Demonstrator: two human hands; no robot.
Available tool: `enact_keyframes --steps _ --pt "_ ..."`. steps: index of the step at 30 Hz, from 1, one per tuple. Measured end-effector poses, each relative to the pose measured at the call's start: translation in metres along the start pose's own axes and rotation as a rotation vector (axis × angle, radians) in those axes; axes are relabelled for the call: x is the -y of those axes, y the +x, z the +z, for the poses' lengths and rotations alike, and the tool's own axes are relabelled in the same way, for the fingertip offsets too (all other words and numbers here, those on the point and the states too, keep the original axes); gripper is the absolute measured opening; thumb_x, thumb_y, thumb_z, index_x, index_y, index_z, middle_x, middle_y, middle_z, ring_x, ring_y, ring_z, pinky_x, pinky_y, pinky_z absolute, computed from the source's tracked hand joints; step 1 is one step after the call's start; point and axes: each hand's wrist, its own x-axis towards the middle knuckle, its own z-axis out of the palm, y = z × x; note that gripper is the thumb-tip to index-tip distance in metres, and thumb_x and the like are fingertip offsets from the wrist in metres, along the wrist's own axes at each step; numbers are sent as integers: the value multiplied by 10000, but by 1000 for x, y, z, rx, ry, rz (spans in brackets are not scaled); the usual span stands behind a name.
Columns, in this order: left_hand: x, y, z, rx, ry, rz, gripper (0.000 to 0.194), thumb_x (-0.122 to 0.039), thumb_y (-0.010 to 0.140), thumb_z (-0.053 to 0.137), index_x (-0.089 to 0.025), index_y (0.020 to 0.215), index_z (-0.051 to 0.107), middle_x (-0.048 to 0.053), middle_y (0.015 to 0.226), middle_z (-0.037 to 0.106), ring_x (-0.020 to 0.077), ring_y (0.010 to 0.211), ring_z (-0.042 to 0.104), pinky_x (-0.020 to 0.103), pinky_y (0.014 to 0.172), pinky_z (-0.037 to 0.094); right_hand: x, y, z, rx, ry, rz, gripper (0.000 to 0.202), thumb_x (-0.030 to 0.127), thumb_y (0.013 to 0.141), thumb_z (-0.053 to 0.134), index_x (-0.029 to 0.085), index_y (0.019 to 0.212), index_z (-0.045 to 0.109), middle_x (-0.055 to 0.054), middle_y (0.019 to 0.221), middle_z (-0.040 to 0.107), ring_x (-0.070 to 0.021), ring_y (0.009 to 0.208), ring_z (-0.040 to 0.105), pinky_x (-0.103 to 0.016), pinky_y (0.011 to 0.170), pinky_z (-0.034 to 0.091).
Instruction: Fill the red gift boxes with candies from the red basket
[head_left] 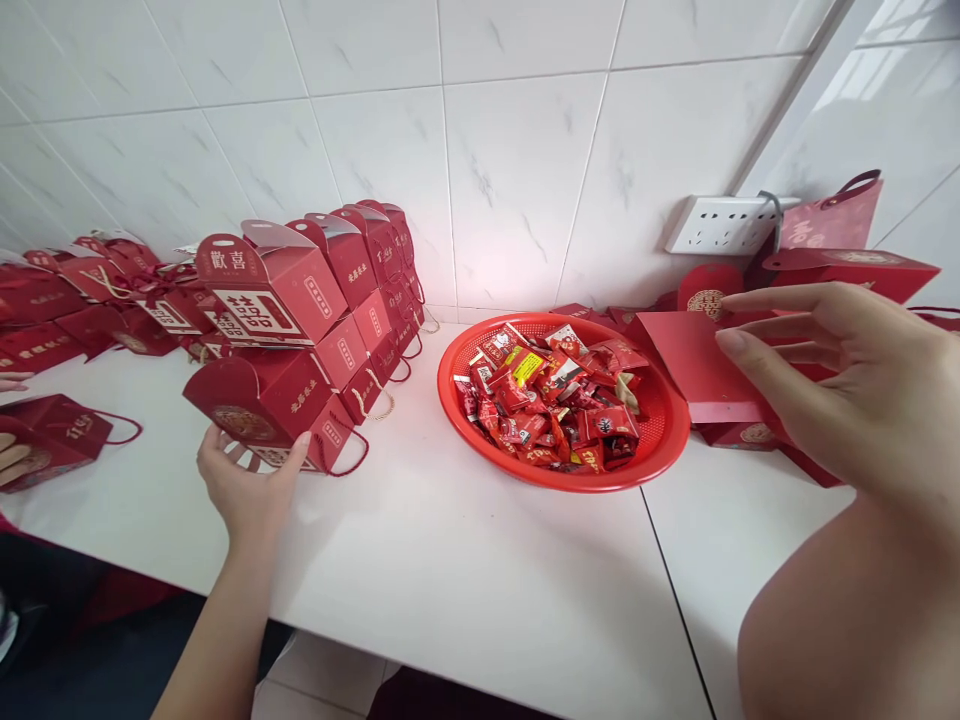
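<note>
In the head view, the left hand [251, 495] grips a dark-red cardboard box [292, 400] at the stack's near end on the white worktop [480, 590]; the right hand [847, 385], fingers parted, overlaps a plain red cardboard panel [697, 360] beside the round red plastic basket [562, 484], contact unclear.

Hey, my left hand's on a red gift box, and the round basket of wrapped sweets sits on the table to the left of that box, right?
Not quite: the head view shows the round basket of wrapped sweets on the table to the right of the red gift box your left hand is on.
</note>
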Motion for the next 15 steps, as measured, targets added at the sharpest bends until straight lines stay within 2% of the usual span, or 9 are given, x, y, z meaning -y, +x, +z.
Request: enact_keyframes --steps 5,9,12,15 --pt "4 0 -3 28 -192 13 1117 -219 521 915 -255 1482 347 159 1562 349 315 1322 526 523 1013 522 0 -1 0 8 19 3 282 393 830 665 281 1080 731 -20 994 769 -240 803 744 -411 726 613" --pt "4 0 -4 72 -112 43 1125 -226 536 910 -278 1503 338 128 1571 378 329 1403 445 598 1158 338 -1 -1 -1 13 25 11 278 384 829 668 294 1085 729 -13 999 770 -245 813 747 -423 719 615" --pt "3 1 -1 129 -129 18 1104 -254 555 907 -256 1505 344 151 1568 368 330 1358 490 563 1114 417 -1 -1 -1 17 20 7 277 369 835 666 302 1096 728 -6 1015 771 -246 845 750 -428 739 615" --pt "3 2 1 123 -150 -3 1110 -276 550 912 -229 1502 343 176 1557 357 320 1312 525 516 1061 487 -1 -1 0 41 24 5 284 375 839 668 293 1103 729 -13 1017 772 -243 829 749 -424 728 622"
